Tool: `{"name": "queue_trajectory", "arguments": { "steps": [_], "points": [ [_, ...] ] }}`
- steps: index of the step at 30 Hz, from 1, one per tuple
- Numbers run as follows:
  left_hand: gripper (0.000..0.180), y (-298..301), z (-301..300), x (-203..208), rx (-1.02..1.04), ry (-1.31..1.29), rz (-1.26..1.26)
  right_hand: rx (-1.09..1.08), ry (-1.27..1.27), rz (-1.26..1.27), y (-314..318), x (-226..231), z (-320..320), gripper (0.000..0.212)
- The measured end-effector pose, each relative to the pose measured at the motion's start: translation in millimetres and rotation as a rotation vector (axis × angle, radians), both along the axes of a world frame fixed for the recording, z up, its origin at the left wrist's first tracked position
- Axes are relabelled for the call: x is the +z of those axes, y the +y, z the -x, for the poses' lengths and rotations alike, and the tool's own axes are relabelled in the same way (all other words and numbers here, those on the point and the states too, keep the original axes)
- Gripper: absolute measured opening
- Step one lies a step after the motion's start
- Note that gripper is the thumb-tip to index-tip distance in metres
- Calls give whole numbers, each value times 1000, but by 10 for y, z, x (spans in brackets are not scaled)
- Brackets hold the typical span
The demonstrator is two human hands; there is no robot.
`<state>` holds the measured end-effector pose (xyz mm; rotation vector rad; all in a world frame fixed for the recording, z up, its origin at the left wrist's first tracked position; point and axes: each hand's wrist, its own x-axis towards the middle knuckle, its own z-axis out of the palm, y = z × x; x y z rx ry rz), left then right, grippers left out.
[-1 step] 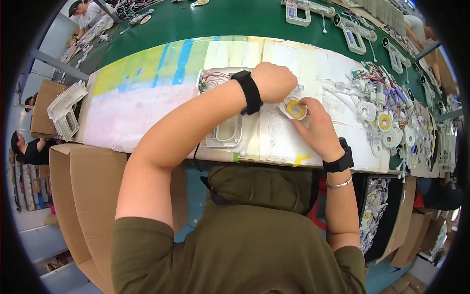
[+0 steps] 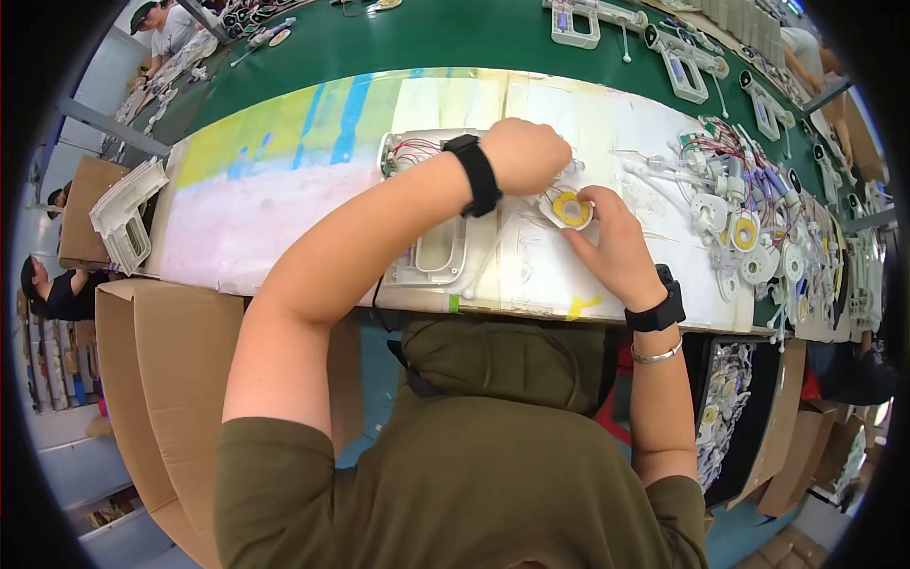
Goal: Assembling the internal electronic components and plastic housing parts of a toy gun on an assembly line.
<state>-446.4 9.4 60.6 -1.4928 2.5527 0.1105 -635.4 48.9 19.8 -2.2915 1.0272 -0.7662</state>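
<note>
A white plastic housing half (image 2: 438, 275) with a handle-shaped opening lies on the board, partly covered by my left forearm. Red wires (image 2: 417, 147) run inside its upper end. My left hand (image 2: 526, 156) is closed in a fist just right of the housing's upper end; its fingers are turned away, so what it grips is hidden. Between thumb and fingers, my right hand (image 2: 614, 242) pinches the edge of a round white part with a yellow ring (image 2: 571, 210). Thin wires lead from this part up toward my left hand.
Wired assemblies and white discs are piled (image 2: 749, 209) at the right of the paper-covered board (image 2: 237, 228). White housings (image 2: 131, 216) stand at its left end. Gun-shaped units (image 2: 682, 71) lie on the green bench (image 2: 455, 43) beyond. Cardboard boxes (image 2: 180, 360) flank me. Other people work farther off.
</note>
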Motion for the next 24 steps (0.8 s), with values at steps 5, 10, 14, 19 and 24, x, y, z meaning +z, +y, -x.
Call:
{"name": "queue_trajectory", "arguments": {
  "steps": [5,10,14,19,24],
  "points": [
    [22,78,-288,-22,114,924,23,-14,-61,-46,-96,123,44,40],
    [23,193,-341,99,32,812,-115,9,-85,14,-245,417,22,40],
    [22,251,-276,137,-19,582,-81,103,-73,-23,-232,529,-58,40],
    [21,271,-303,95,21,667,-28,74,-478,-136,-330,164,-182,39],
    [21,311,-247,56,46,802,-16,-79,-405,-130,-202,158,-343,33]
  ]
}}
